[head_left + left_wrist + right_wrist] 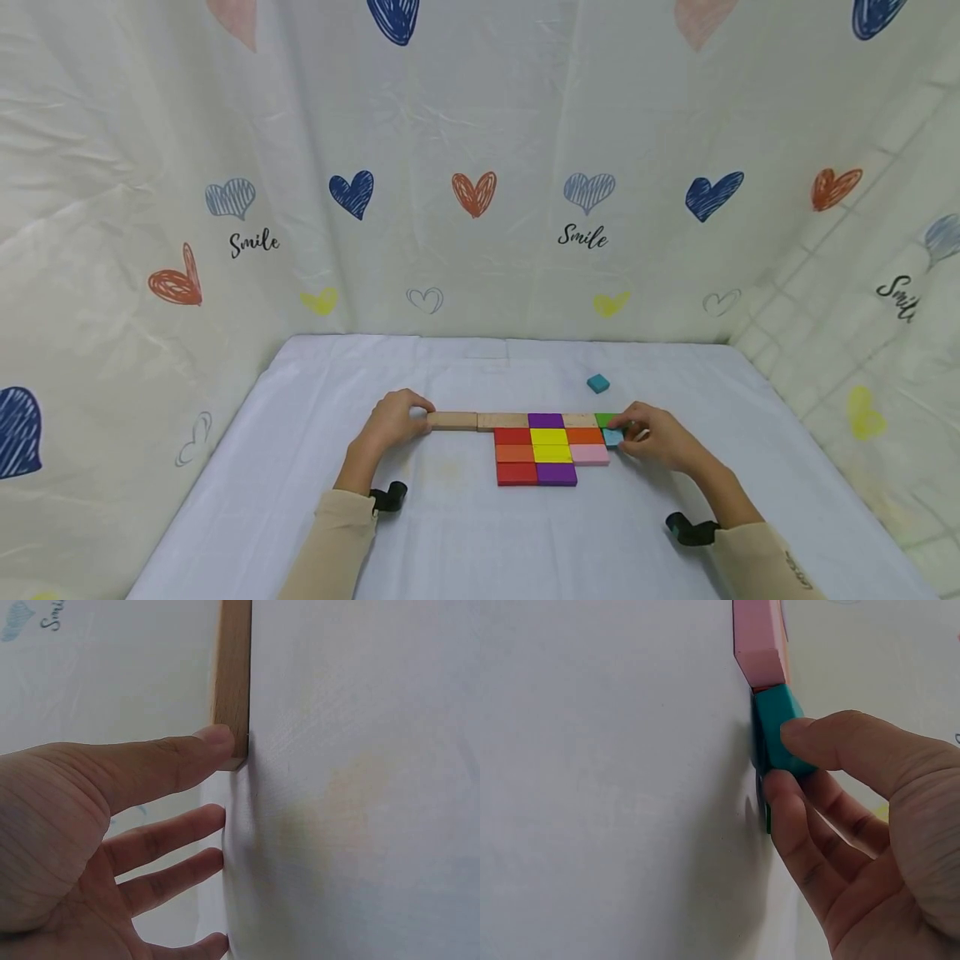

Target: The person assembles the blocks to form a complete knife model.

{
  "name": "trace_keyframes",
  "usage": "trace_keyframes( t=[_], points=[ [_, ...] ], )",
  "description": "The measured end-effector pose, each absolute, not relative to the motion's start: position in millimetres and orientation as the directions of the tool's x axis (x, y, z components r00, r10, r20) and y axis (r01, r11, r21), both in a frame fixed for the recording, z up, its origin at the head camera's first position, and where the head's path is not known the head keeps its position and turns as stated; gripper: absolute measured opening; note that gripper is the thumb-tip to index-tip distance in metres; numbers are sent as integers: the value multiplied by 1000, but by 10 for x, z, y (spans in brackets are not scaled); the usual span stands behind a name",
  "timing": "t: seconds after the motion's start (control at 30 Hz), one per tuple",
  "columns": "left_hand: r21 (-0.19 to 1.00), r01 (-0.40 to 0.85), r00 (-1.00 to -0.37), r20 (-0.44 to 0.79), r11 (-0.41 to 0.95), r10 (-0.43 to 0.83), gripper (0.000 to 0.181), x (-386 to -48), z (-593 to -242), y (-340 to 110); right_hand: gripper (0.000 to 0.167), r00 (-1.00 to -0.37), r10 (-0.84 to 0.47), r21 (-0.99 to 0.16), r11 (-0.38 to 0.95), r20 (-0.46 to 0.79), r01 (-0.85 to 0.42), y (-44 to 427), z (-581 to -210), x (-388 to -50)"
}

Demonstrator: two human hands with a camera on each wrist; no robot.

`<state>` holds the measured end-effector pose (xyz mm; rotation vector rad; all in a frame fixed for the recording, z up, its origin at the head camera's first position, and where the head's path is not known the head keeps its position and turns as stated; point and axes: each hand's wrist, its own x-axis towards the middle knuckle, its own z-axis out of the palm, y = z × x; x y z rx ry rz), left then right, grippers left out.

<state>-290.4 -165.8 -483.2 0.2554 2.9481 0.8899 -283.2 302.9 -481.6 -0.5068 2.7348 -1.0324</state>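
Note:
My left hand (393,419) is at the left end of a row, its thumb (217,742) on the near side of a plain wooden block (453,421). The index finger seems to lie on the block's far side, hidden in the left wrist view. Between thumb and fingertips, my right hand (663,437) pinches a small teal block (777,726). That block sits at the right end of the second row, beside an orange block (585,436) and just below a green block (606,420). A pink block (759,634) lies close by.
Red, yellow and purple blocks (556,474) lie flat in rows below the wooden row. Another teal block (597,383) lies alone farther back on the white cloth (442,542). A curtain printed with hearts (474,194) hangs behind the table.

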Motion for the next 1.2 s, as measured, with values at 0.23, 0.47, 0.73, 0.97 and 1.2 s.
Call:
trace_keyframes(
  t=[0.23, 0.47, 0.73, 0.97, 1.2],
  points=[
    [554, 145, -985, 2, 820, 173, 24, -2901, -4840, -1660, 27, -926, -376, -644, 714, -25, -273, 3025, -4819, -2814],
    [554, 141, -986, -1, 820, 170, 24, -2894, -4830, -1659, 23, -938, -346, -624, 736, -14, -263, 3029, -4823, -2799],
    [555, 137, -986, -5, 820, 169, 24, -2892, -4825, -1655, 23, -939, -343, -617, 743, -21, -258, 3031, -4827, -2797],
    [553, 147, -985, 5, 820, 172, 24, -2891, -4835, -1662, 23, -943, -331, -609, 754, -28, -246, 3016, -4847, -2813],
    [552, 142, -986, 3, 821, 168, 24, -2892, -4829, -1659, 21, -938, -345, -603, 757, -40, -253, 3017, -4811, -2836]
  ],
)
